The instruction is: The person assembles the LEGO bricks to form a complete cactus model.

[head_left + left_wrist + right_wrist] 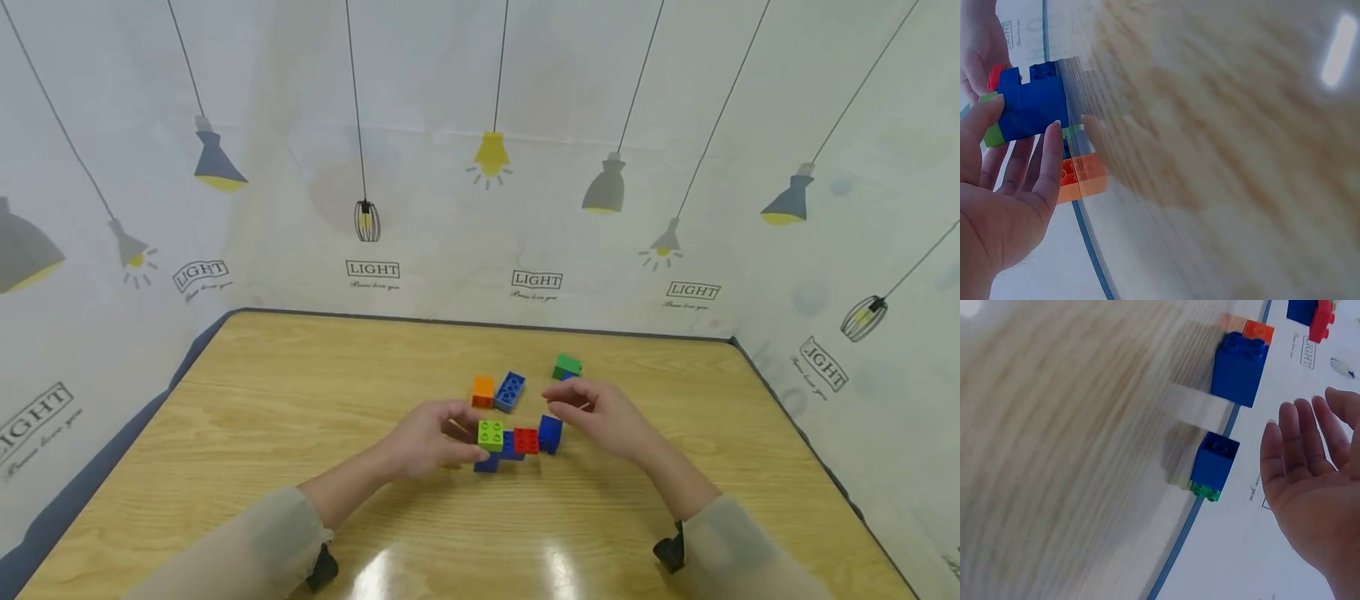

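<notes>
My left hand (431, 437) holds a joined group of toy building bricks. Its thumb rests against the near side of the lime green brick (491, 435), and the other fingers curve round behind. Blue bricks (1032, 103) sit under the lime one, and a red brick (526, 441) is on the group's right. Just right of the red brick stands a blue brick (550, 434); whether they touch I cannot tell. My right hand (607, 417) hovers beside that blue brick with relaxed fingers and nothing in its palm, as the right wrist view shows.
Beyond the hands, an orange brick (483, 392) and a studded blue brick (510, 392) lie close together on the wooden table (300, 375). Farther back on the right is a green brick (567, 367) with blue showing beside it. A printed cloth wall surrounds the table.
</notes>
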A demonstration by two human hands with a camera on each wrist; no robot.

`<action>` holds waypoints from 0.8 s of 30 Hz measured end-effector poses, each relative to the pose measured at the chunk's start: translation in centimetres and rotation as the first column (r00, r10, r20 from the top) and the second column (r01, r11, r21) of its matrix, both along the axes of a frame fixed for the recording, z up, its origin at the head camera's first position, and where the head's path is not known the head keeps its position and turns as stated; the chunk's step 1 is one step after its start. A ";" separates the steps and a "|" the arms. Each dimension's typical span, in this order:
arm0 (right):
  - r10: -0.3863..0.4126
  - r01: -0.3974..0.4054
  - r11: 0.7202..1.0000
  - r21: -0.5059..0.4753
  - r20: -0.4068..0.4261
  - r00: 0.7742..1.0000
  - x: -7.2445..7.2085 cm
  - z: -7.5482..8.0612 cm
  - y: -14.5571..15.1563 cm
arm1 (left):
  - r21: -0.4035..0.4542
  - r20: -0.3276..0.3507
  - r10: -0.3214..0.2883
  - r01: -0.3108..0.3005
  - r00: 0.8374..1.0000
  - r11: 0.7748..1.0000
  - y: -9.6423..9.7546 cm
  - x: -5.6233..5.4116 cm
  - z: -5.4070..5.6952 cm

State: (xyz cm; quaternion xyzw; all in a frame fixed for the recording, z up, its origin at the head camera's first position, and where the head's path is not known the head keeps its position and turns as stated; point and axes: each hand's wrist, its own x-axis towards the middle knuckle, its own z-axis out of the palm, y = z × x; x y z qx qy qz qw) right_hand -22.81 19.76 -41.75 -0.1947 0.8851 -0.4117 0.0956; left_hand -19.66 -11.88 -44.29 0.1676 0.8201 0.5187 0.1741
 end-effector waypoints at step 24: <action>0.073 -0.060 0.967 0.249 -0.044 0.996 -4.9 -1.2 -4.4 | 0.019 -0.028 -0.010 0.010 1.000 1.000 -0.1 -0.1 -0.1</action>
